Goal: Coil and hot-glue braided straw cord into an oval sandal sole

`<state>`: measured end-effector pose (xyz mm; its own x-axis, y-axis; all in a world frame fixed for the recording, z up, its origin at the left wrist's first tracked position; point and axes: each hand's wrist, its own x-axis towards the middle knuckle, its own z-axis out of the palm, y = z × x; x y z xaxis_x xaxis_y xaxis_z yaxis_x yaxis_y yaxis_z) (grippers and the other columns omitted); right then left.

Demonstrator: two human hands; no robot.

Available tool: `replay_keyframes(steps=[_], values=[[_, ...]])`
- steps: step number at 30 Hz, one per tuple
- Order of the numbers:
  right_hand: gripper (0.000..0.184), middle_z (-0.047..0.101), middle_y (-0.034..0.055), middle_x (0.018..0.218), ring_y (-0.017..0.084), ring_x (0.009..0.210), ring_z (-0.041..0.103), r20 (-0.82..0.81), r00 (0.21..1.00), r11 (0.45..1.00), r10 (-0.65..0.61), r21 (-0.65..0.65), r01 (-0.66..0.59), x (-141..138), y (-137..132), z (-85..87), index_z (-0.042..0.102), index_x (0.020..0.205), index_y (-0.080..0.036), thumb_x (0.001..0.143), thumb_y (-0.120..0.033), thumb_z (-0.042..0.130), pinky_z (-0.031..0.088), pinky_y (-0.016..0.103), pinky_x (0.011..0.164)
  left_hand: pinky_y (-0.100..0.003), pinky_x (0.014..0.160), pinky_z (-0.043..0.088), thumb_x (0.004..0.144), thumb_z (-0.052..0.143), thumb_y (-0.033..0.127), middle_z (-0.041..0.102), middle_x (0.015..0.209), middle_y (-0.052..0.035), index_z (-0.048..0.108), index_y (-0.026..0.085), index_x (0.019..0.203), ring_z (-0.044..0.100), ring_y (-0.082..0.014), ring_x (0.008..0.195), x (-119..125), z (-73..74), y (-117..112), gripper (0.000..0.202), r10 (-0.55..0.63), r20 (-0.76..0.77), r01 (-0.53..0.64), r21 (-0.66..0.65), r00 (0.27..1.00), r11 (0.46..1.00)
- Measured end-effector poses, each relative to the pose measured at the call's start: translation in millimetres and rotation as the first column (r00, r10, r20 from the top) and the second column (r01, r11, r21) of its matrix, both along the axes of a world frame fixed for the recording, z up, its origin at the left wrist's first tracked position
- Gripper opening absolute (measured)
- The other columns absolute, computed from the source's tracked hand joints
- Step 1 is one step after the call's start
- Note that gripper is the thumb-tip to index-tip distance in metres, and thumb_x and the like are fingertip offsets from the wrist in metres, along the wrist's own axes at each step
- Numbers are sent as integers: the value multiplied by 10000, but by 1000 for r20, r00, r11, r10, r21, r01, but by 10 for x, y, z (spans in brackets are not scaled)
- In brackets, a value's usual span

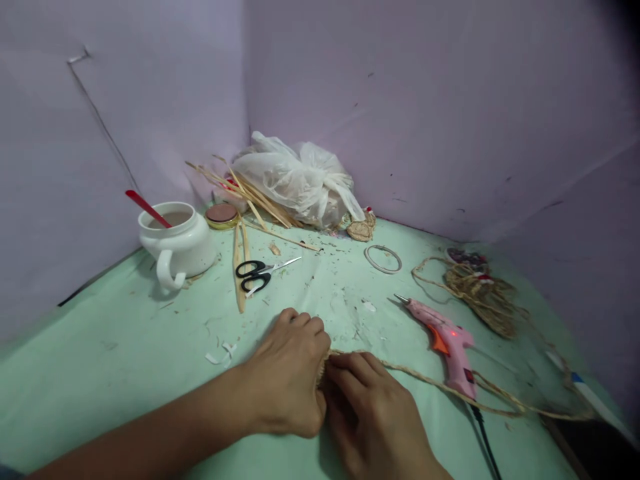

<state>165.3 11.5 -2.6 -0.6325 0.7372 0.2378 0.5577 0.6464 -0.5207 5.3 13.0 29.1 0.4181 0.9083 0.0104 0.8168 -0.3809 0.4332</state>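
Observation:
My left hand (287,373) is closed around a small woven piece of tan twine (321,371). Most of that piece is hidden behind the fingers; only a ribbed edge shows. Right beside it, my right hand (375,403) has its fingers bent and pinched on the twine strand (420,377) where it meets the piece. From there the strand runs off to the right, past a pink glue gun (453,353) with an orange trigger and a lit red light. The gun lies on its side, its metal tip pointing to the back left.
Black-handled scissors (265,269) lie beside flat wooden strips (240,287). A white mug (193,243) with a red stick stands at left. Behind are a white plastic bag (305,177) and a round lidded tin (221,215). White rings (369,257) and a twine bundle (483,300) lie at right.

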Motion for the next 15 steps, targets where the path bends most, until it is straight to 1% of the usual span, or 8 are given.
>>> replay_keyframes(steps=[3,4,6,7,8,9,12,15], values=[[285,640,110,937,246,832,567,-16,999,999,-33,32,33,-4,-8,3,612,948,-170,687,-122,509,511,368,695,-426,879,359,616,573,221,565,902,-73,573,186,835,507,-251,892,-45,55,-11,223,4,-26,-4,-19,1000,1000],[294,640,109,947,247,840,570,-4,999,998,-43,36,43,-5,-13,-1,608,959,-170,687,-118,508,513,369,703,-435,894,354,632,592,251,565,947,-78,577,187,901,503,-261,929,-86,91,-5,277,5,-28,-6,-43,1000,999],[286,644,99,959,241,850,578,32,997,997,-65,54,63,-2,-21,-20,606,954,-179,696,-108,505,523,355,699,-448,917,350,633,646,338,554,1055,-90,546,186,1072,481,-285,1010,-207,182,29,474,22,-19,-24,-114,1000,993],[283,646,92,967,238,857,583,42,996,994,-72,80,69,4,-22,-35,604,954,-184,703,-103,503,529,343,694,-439,915,359,643,651,347,546,1095,-89,524,196,1133,473,-286,1038,-282,233,55,528,45,-14,-47,-147,999,988],[282,649,83,974,232,863,590,46,996,991,-74,119,69,11,-19,-55,601,959,-190,711,-99,501,535,326,687,-431,931,352,668,636,315,539,1131,-80,502,212,1182,465,-278,1065,-359,281,83,542,80,-10,-80,-156,997,984],[282,653,73,977,225,871,597,47,996,985,-75,160,66,22,-12,-78,597,963,-197,718,-97,501,541,305,675,-425,948,342,693,618,292,535,1156,-73,500,221,1202,458,-271,1087,-431,323,111,527,90,-8,-90,-167,996,982],[280,669,50,969,204,868,621,55,997,968,-58,246,43,60,18,-158,594,974,-203,725,-107,509,548,237,617,-441,937,340,696,616,241,591,1073,-65,617,218,1042,491,-275,1041,-558,378,172,347,165,-59,-172,-163,985,971],[262,689,49,955,189,836,646,69,996,953,-55,301,32,93,48,-209,608,981,-194,770,-115,473,551,226,628,-447,893,352,724,574,187,644,902,-48,657,209,872,547,-241,901,-493,321,178,171,201,-45,-205,-154,979,967]])
